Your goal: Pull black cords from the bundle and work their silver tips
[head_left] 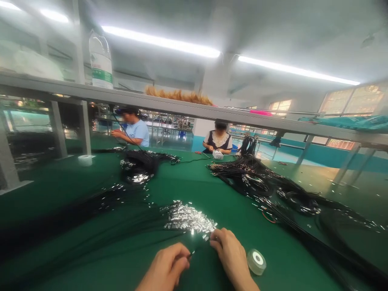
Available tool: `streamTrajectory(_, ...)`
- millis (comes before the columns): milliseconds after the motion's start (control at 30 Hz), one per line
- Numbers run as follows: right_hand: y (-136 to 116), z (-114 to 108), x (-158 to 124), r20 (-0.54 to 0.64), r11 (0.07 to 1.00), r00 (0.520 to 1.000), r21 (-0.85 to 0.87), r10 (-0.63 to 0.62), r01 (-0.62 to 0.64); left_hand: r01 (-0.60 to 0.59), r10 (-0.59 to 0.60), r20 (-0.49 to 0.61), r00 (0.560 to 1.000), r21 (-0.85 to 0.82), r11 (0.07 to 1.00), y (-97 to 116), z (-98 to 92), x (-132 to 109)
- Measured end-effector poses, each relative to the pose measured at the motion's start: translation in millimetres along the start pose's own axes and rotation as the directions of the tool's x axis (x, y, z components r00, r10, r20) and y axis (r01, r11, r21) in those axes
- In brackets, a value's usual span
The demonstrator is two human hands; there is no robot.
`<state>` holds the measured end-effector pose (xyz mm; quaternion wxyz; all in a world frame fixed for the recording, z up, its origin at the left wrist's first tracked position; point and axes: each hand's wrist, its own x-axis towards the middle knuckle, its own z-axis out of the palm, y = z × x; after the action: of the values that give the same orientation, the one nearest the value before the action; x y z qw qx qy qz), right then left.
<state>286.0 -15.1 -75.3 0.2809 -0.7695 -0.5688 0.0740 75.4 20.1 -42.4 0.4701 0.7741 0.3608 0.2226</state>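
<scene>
Between the thumb and fingers of my left hand (169, 264) is a thin black cable (192, 254), its small bright end pointing right. My right hand (228, 252) is closed, with its fingertips touching the right edge of a pile of small silver metal sleeves (189, 218). What those fingertips pinch, if anything, is hidden. Black cables (121, 230) run from the left toward the pile, and some of their ends lie beside it. A roll of clear tape (256, 262) lies just right of my right hand.
Bundles of black cable lie at the right (287, 210) and back left (139, 165) of the green table (182, 188). A metal shelf (169, 103) spans overhead, carrying a plastic bottle (101, 64). Two people (136, 129) sit beyond, one by a small white box (217, 154).
</scene>
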Motion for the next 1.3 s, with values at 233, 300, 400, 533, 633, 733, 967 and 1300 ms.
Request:
streamTrajectory(233, -12, 1, -7, -0.016, 0.939, 0.997, 0.337, -0.072, 0.073, 0.036, -0.037, -0.085, 0.996, -0.013, 0.999, 6, -0.4, 0)
streamTrajectory(300, -16, 3, -11, -0.002, 0.779, 0.993, 0.621, -0.114, 0.091, 0.012, -0.014, -0.115, 0.993, -0.016, 1.0, 9, -0.9, -1)
streamTrajectory(400, -23, 7, -14, 0.051, 0.425, 0.995, 0.905, -0.087, -0.009, -0.001, -0.003, -0.126, 0.992, -0.031, 1.0, 12, -0.4, -3)
streamTrajectory(533, -31, 10, -17, 0.198, 0.187, 0.979, 0.961, 0.054, -0.205, -0.002, -0.002, -0.128, 0.992, -0.026, 1.0, 11, 0.2, -4)
streamTrajectory(633, -36, 10, -19, 0.229, 0.105, 0.972, 0.967, 0.057, -0.234, 0.002, -0.004, -0.14, 0.99, -0.014, 1.0, 11, -1.0, -3)
streamTrajectory(733, -37, 10, -20, 0.239, 0.084, 0.97, 0.966, 0.052, -0.243, 0.006, -0.008, -0.14, 0.99, -0.011, 1.0, 11, -1.4, -1)
streamTrajectory(967, -39, 12, -21, 0.246, 0.091, 0.967, 0.964, 0.067, -0.252, -0.003, 0.003, -0.136, 0.991, -0.001, 1.0, 11, -0.6, -2)
streamTrajectory(1300, -44, 8, -25, 0.038, 0.519, 0.995, 0.855, -0.093, 0.016, -0.017, 0.007, -0.099, 0.995, -0.093, 0.995, 11, 0.6, -4)
